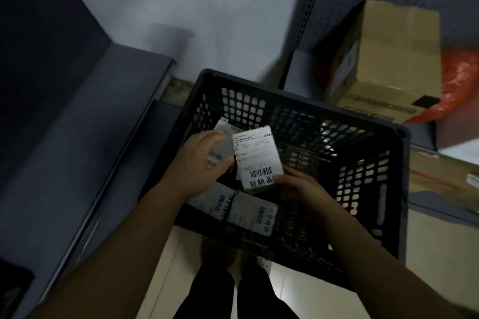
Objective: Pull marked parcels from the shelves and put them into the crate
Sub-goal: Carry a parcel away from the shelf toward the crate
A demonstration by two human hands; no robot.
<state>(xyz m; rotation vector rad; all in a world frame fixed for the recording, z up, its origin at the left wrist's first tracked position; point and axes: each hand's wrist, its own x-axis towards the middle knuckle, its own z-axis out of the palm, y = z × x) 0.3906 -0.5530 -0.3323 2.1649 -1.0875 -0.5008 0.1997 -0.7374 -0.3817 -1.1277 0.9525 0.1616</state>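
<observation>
Dimly, left hand [199, 160] is covering a blurred packet [222, 124], grip unclear; right hand [298, 186] is pinching the parcel [255, 153] by its near end, length pointing away.

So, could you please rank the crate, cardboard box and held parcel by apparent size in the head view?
1. Crate, largest.
2. Cardboard box, next, though farther from the camera.
3. Held parcel, smallest.

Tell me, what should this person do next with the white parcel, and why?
Probably lower the white parcel and release it. The right hand pinches its lower corner, it hangs inside the black crate with its handwritten mark showing, and two labelled parcels lie on the bottom below. The left hand holds a grey parcel beside it.
</observation>
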